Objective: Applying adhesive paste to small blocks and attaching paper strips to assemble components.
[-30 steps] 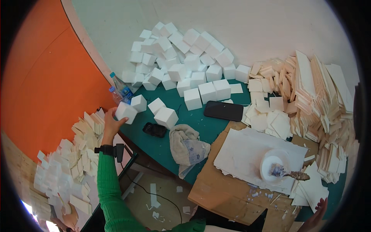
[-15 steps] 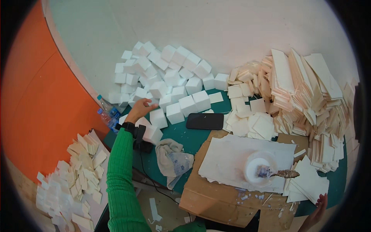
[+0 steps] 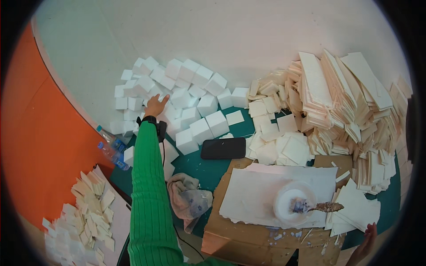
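Note:
My left hand (image 3: 156,105) reaches over the far left of a heap of white cube-shaped blocks (image 3: 207,105), fingers apart and lowered among them. Whether a fingertip touches a block is hard to make out. A black strap with a small dark device (image 3: 159,128) sits on that wrist, above the green sleeve. At the lower right edge my right hand (image 3: 368,239) shows only in part, beside some flat cream sheets (image 3: 353,208). Its fingers are extended and nothing is seen in them.
A round tub of white paste (image 3: 284,204) holding a crusted brush (image 3: 326,207) stands on a white sheet (image 3: 239,195) over cardboard (image 3: 235,241). Nearby lie a black phone (image 3: 223,148), a rag (image 3: 188,197), two bottles (image 3: 113,153) and stacked cream boards (image 3: 315,84). Loose pieces (image 3: 91,208) lie lower left.
My left hand has reached farther forward into the blocks, its forearm stretching out. The whole scene has shifted somewhat left in the view. My right hand stays at the lower right.

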`<state>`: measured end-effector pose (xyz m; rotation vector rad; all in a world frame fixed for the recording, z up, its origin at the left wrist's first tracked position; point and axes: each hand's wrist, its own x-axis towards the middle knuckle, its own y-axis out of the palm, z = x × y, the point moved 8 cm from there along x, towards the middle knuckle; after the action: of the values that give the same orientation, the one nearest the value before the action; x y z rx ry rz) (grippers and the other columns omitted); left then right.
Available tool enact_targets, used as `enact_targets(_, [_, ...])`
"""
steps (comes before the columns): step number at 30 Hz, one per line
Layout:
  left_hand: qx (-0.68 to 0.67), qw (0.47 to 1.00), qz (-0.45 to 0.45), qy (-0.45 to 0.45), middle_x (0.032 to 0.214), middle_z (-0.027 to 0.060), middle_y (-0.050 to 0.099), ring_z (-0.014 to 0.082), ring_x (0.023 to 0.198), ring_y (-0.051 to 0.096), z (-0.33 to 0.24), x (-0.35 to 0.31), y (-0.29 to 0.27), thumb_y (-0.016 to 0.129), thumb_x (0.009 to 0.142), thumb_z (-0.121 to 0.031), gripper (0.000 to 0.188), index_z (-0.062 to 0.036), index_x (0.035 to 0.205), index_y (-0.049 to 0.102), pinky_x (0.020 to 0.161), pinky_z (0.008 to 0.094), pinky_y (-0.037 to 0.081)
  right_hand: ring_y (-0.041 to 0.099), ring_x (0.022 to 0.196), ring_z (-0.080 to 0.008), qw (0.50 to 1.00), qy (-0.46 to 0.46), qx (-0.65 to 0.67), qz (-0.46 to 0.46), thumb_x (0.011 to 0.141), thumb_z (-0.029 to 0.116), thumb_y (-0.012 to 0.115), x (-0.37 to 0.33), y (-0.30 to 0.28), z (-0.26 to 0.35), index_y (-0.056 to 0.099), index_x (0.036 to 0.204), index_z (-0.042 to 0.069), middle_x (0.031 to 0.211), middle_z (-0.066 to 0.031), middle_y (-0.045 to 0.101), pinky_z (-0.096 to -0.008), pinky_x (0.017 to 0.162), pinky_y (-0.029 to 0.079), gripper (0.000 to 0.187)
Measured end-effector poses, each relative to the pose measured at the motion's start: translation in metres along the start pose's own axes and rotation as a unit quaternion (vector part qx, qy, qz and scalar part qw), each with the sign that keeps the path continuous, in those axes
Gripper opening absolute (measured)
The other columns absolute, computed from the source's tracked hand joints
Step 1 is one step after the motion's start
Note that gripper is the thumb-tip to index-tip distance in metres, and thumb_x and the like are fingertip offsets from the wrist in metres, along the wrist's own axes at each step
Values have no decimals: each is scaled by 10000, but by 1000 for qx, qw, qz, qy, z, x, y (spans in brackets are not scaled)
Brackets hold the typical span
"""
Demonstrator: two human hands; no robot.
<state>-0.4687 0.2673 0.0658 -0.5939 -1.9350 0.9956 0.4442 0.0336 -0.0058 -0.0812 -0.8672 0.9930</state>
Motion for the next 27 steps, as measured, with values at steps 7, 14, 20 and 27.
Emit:
enact_targets(7, [-10, 979, 200, -27, 1049, 249, 631, 391, 1033, 578, -26, -23, 25, 397, 824, -731, 806, -24, 1138, 624, 892, 467, 433, 633, 906, -237, 1000, -16, 7, 5, 986, 110, 448, 4, 5, 6, 578, 1187, -46, 1087, -188, 644, -322, 753, 497, 286])
enact_targets(14, [-89, 954, 264, -108, 871, 227, 669, 361, 829, 632, -57, -36, -22, 406, 835, -716, 751, -39, 1002, 686, 747, 402, 484, 640, 919, -242, 999, -14, -6, 30, 985, 106, 453, 10, 19, 0, 585, 1169, -53, 1078, -191, 649, -332, 765, 507, 276])
enact_targets(20, [-22, 996, 79, -21, 1200, 264, 558, 380, 1114, 534, -25, 25, 22, 463, 792, -734, 886, 2, 1284, 496, 933, 355, 419, 645, 912, -249, 998, -13, -40, 44, 981, 111, 466, 8, 20, 3, 586, 1167, -53, 1050, -186, 660, -335, 779, 513, 276])
enact_targets(27, [-112, 959, 226, -130, 1418, 216, 382, 315, 1321, 359, -33, 27, 65, 478, 784, -744, 1001, 15, 1414, 313, 1050, 372, 319, 575, 959, -198, 995, 55, -62, 47, 986, 107, 419, -8, -1, -39, 555, 1211, -16, 1094, -134, 619, -300, 824, 447, 290])
